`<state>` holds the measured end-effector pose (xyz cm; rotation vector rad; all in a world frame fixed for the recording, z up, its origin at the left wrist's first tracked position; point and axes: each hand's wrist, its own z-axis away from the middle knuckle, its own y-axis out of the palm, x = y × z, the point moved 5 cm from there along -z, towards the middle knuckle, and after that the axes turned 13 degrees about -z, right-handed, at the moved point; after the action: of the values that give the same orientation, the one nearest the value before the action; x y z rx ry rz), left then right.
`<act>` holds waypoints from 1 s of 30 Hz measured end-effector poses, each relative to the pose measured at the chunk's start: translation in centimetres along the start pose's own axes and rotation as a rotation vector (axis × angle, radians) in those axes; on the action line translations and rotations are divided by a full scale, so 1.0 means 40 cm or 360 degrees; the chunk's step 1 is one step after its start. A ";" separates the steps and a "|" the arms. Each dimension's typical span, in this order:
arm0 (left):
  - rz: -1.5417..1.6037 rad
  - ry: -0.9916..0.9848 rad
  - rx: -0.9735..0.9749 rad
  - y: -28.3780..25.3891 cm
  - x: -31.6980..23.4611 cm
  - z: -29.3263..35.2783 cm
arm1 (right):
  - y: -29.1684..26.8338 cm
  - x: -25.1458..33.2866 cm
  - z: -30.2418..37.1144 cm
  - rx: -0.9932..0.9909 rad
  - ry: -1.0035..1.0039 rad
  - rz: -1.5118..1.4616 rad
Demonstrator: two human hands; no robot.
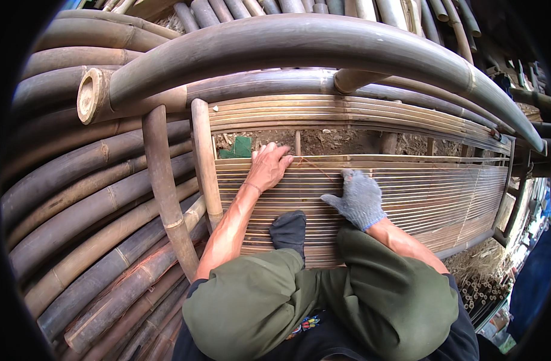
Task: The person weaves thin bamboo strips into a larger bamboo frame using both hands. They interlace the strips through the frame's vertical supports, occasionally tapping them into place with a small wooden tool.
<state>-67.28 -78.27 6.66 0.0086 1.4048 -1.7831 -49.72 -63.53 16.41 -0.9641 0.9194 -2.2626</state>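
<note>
A bamboo bench seat of narrow slats [432, 186] lies before me, with a gap along its far side. My left hand [268, 167], bare, bends over the bamboo slat [323, 159] at the gap's near edge; its fingertips are a little blurred. My right hand [355, 200] wears a grey knitted glove. It is over the slats with the fingers curled and the thumb sticking out left. A thin reddish cord [316, 169] runs from near my left fingertips toward the glove, where its end is hidden.
A thick bamboo rail [299, 45] arches across the far side. Bamboo posts [167, 186] stand at the left, beside stacked poles [77, 240]. A green scrap [242, 146] lies in the gap. My dark-socked foot [289, 231] rests on the slats. Thin cut canes [483, 292] lie at the lower right.
</note>
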 end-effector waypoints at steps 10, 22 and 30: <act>-0.0077 -0.0061 0.0319 0.020 0.020 -0.016 | 0.026 0.007 -0.005 0.0573 -0.0108 -0.1018; 0.0118 -0.0144 0.0110 0.003 0.017 -0.008 | -0.024 0.019 -0.148 0.0709 -0.0304 -0.0149; 0.0190 -0.0178 0.0088 0.012 0.029 -0.005 | 0.045 0.124 -0.060 0.0306 -0.1121 -0.0524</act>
<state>-67.84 -78.83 5.65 0.0212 1.2500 -1.6970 -54.28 -67.07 15.90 -1.7500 0.2430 -1.9544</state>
